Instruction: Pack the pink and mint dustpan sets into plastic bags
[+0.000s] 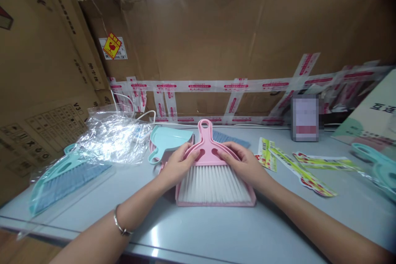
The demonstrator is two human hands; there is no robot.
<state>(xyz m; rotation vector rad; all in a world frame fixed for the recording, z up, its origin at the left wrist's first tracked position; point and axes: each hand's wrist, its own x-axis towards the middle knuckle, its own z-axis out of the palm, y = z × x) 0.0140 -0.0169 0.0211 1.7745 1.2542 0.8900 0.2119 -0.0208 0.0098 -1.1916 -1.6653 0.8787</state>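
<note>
A pink hand brush (pixel 208 154) with white bristles lies face up inside a pink dustpan (pixel 216 204), both handles lined up and pointing away from me. My left hand (pixel 182 161) grips the set at its left shoulder, thumb on the brush. On the opposite shoulder, my right hand (pixel 239 159) holds it the same way. Just behind, to the left, is a mint dustpan (pixel 171 138) with a bit of pink showing beneath it. Blue bristles (pixel 230 139) stick out behind my right hand; the rest of that brush is hidden.
Crumpled clear plastic bags (pixel 117 136) and a bagged mint brush (pixel 66 173) lie at left. Several yellow-green printed cards (pixel 309 173) and another mint set (pixel 383 169) are at right. A blurred-out device (pixel 305 117) stands before a large cardboard box (pixel 201 41).
</note>
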